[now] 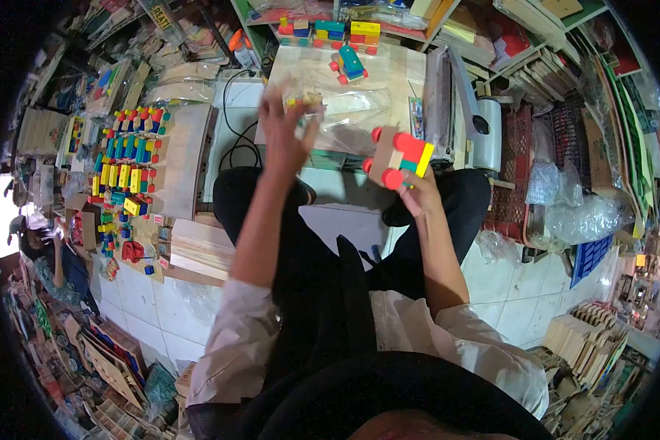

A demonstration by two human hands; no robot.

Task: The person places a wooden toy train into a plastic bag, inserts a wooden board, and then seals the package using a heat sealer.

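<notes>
My right hand (422, 192) grips a wooden toy wagon (391, 155) with red wheels and red, yellow and teal blocks, tilted above my right knee. My left hand (282, 136) is blurred by motion over the near left part of the low wooden table (293, 70). Its fingers look apart, close to a clear plastic bag (356, 108) lying on the tabletop. Beyond the bag stands a teal-topped toy wagon (350, 63) with red wheels. A row of toy wagons, including a yellow-topped one (364, 31), lines the far edge.
To my left, a board (180, 165) bears rows of colourful toy wagons. A black cable (236, 139) lies between board and table. Right of the table are a silver cylinder (487, 136) and a red crate (507, 180). Another person (62, 260) is at the far left.
</notes>
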